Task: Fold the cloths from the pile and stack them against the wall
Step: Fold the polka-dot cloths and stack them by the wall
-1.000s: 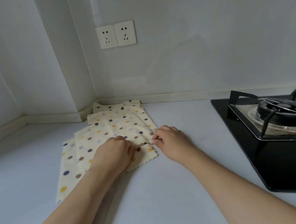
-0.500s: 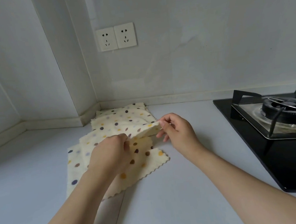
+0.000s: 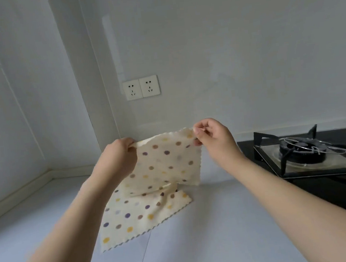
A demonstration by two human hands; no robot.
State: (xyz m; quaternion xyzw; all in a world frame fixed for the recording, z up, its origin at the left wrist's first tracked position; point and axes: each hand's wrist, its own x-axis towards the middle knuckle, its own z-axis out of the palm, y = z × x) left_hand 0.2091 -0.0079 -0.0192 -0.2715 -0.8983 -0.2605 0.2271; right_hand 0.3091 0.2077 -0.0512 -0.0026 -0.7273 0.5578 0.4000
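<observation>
A cream cloth with coloured polka dots [image 3: 165,163] hangs in the air above the counter, stretched between both hands. My left hand [image 3: 117,158] pinches its top left corner and my right hand [image 3: 211,135] pinches its top right corner. Under it, the pile of matching dotted cloths [image 3: 142,215] lies flat on the grey counter [image 3: 209,223], partly hidden by the raised cloth and my left forearm. The white wall [image 3: 225,72] rises right behind the cloths.
A black gas hob [image 3: 311,154] with a burner and pan support fills the counter's right side. A double wall socket [image 3: 141,87] sits above the cloths. A wall column juts out at the left corner. A dark edge shows at the counter's front.
Both hands have lifted one cloth off the pile, from counter level up into the air, and spread it out between them. The view has tilted upward.
</observation>
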